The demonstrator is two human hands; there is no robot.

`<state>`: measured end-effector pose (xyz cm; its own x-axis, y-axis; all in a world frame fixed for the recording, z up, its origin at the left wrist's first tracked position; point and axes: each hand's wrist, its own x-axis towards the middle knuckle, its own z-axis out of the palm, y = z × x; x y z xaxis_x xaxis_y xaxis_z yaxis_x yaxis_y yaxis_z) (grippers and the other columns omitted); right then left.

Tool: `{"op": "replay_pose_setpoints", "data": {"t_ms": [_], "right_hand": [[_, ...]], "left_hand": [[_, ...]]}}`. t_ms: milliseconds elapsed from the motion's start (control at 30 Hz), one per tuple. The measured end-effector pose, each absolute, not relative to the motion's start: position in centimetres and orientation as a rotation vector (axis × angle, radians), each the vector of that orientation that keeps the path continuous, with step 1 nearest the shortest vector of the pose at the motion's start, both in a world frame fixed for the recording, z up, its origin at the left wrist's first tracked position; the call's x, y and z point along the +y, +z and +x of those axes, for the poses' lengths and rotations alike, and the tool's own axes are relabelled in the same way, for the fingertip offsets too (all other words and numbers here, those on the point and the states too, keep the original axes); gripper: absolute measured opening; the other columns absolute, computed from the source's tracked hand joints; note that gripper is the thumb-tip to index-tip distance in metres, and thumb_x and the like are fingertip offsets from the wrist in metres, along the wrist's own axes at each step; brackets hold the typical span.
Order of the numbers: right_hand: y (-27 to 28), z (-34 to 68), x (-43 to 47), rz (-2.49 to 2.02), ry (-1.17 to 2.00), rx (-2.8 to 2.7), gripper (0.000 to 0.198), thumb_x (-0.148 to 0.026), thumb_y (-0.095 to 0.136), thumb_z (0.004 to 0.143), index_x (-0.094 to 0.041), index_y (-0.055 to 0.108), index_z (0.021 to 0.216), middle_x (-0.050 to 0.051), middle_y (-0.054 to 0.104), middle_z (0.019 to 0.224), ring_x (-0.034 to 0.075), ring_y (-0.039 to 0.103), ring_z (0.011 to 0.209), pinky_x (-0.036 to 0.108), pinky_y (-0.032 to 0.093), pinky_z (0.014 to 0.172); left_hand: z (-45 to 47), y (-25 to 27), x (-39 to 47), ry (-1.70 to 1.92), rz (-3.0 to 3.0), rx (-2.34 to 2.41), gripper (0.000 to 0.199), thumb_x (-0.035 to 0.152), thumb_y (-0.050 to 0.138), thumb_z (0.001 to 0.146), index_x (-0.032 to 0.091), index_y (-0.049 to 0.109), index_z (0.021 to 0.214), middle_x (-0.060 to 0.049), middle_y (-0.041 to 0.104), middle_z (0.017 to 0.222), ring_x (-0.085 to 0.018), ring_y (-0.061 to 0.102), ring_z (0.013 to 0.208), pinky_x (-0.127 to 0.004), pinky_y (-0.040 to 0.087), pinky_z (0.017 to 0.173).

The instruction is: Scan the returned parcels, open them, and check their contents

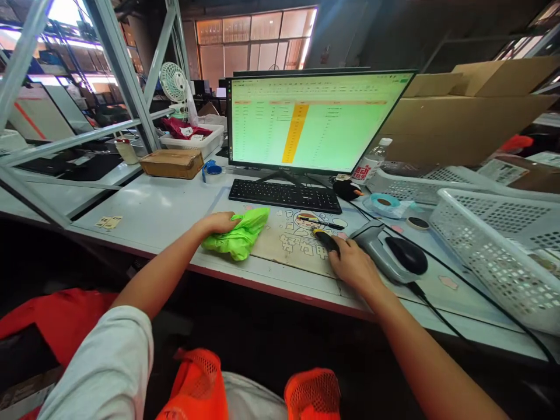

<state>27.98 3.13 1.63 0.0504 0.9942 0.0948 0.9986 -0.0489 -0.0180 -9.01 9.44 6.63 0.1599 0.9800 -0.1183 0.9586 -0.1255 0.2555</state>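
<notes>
My left hand [221, 223] is closed on a crumpled bright green plastic bag [238, 236], which rests by the desk's front edge. Under the fingers of my right hand [353, 263] is a black box cutter [326, 240] with a yellow end, lying low over the printed desk mat [286, 248]. A dark pen [324, 223] lies just beyond it. To the right of that hand sits a grey barcode scanner [376, 251] with a black oval part and a cable.
A black keyboard [284, 195] stands before the lit monitor [315, 122]. White perforated baskets [490, 251], a tape roll [385, 203] and a water bottle [371, 160] are on the right. At the left are a brown box [172, 163], blue tape [213, 169] and a metal frame [126, 76].
</notes>
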Motion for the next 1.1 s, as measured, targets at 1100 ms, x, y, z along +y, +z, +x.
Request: {"op": "replay_pose_setpoints", "data": {"t_ms": [1100], "right_hand": [[2.5,28.6,9.2,-1.926,0.013,-2.361,0.047,-0.045,0.048,0.096,-0.021,0.073,0.128,0.012,0.073,0.117,0.031,0.068,0.103,0.039,0.052,0.081]], "left_hand": [[-10.5,1.4,8.2,0.666,2.208,1.598,0.032,0.025,0.059,0.093,0.020,0.070,0.123,-0.008,0.077,0.105,-0.027,0.072,0.097,-0.038,0.054,0.091]]}}
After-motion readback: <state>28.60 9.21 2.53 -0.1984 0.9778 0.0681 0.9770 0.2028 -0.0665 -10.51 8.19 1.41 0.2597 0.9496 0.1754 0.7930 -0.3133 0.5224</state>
